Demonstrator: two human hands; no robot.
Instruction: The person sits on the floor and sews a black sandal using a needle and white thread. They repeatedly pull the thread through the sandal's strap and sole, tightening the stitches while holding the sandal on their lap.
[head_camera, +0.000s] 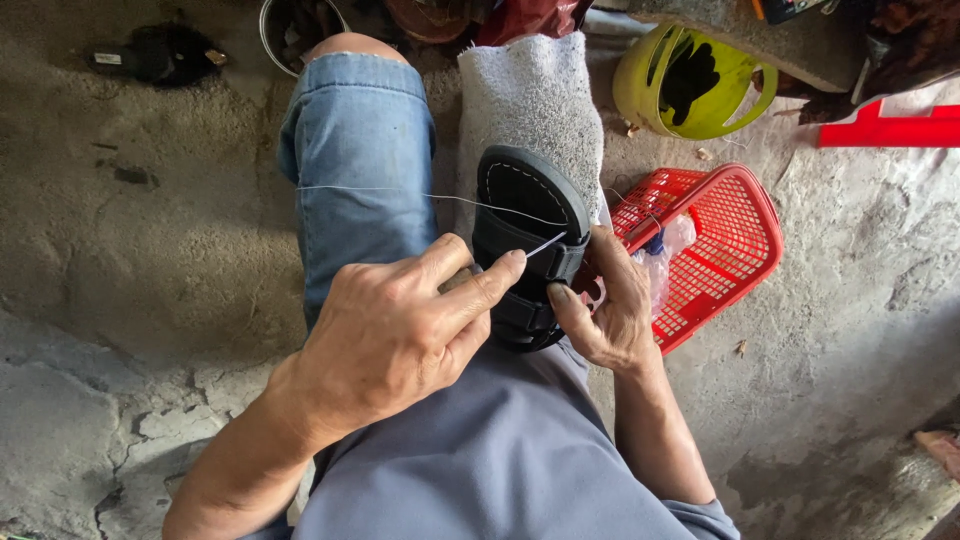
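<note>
From the head camera, a black sandal stands propped on the person's lap against a grey towel, its sole edge showing a line of pale stitches. The left hand is closed in a pinch, thumb and forefinger gripping what looks like a needle at the sandal's strap, though the needle is thin and hard to make out. A white thread runs taut from there leftwards across the denim-clad knee. The right hand is wrapped around the sandal's far side, fingers curled, holding it steady.

By my judgement the stitching of the sole is mid-way: a stitch is being drawn through, and the next move calls for pulling the thread tight while the sandal is held firm.

Just beside the right hand sits a red plastic basket with a clear bag inside. Farther off lie a yellow-green helmet and a red plastic piece on the concrete floor. Nothing blocks the hands; only the long thread could snag on the knee.
</note>
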